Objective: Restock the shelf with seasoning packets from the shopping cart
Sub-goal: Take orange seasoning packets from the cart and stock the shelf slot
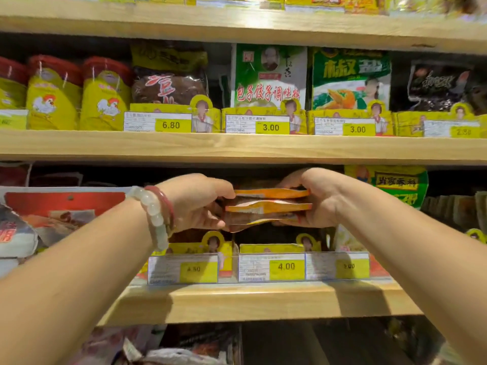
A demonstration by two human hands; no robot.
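A small stack of orange seasoning packets (266,206) lies flat between both my hands, held above the yellow display box (268,247) marked 4.00 on the lower wooden shelf (263,301). My left hand (197,204), with a bead bracelet and a red band at the wrist, grips the stack's left end. My right hand (313,198) clamps its right end, thumb on top. The packets' far edges are hidden in the shadow under the middle shelf (237,147). The shopping cart is out of view.
Neighbouring boxes are priced 4.50 (184,268) and 3.00. A green-yellow packet (395,185) stands to the right, red-white bags (52,214) to the left. The shelf above holds yellow chicken-logo pouches (102,101) and green packets (268,77). More goods lie below.
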